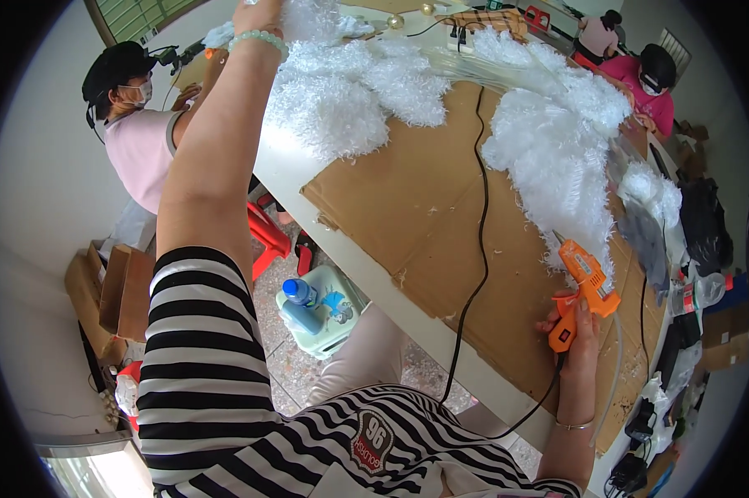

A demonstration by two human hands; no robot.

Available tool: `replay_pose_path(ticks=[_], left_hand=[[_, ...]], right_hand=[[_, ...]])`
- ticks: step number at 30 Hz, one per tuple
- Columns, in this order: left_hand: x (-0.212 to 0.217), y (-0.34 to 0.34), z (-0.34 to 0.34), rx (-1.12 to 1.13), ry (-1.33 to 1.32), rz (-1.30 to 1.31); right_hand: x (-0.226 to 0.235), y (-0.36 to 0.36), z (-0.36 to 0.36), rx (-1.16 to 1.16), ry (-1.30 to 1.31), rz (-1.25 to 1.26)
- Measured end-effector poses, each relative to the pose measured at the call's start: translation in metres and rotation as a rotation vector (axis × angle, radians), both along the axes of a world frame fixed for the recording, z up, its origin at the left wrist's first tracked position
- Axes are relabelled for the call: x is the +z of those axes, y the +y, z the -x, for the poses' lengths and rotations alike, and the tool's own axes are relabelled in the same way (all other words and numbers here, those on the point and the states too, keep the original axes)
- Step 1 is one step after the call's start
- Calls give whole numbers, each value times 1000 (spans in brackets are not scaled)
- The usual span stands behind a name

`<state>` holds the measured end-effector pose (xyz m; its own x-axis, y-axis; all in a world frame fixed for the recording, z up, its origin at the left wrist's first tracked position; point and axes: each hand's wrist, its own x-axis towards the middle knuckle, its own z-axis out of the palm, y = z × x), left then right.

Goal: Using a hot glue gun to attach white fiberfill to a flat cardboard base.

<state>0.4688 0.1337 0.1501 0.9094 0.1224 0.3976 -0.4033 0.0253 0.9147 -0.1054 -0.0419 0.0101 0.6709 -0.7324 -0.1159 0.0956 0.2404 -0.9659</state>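
Observation:
An orange hot glue gun (584,286) is gripped in my right hand (586,325), its nozzle pointing up and away over the table. A black cord runs down from its handle, and a long pale glue stick (617,357) trails from its back. My left arm reaches far forward, with a beaded bracelet at the wrist. At the top edge my left hand (258,13) is mostly cut off, its fingers out of sight, beside white fluffy tinsel (324,91). More white tinsel (553,158) lies on the right, just beyond the glue gun's tip.
Brown cardboard (416,216) covers much of the white table, with a black cord (480,199) across it. Co-workers sit at left (129,124) and far right (650,87). A blue-capped bottle (300,297) rests on a pale green stool (329,332). Bags and boxes line the right side.

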Motion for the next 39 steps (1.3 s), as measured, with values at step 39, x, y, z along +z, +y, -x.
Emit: replay_pose_path(ticks=[39], left_hand=[[-127,86,-25,96,21,-706]], right_hand=[[-4,-3,1,38,12,35]])
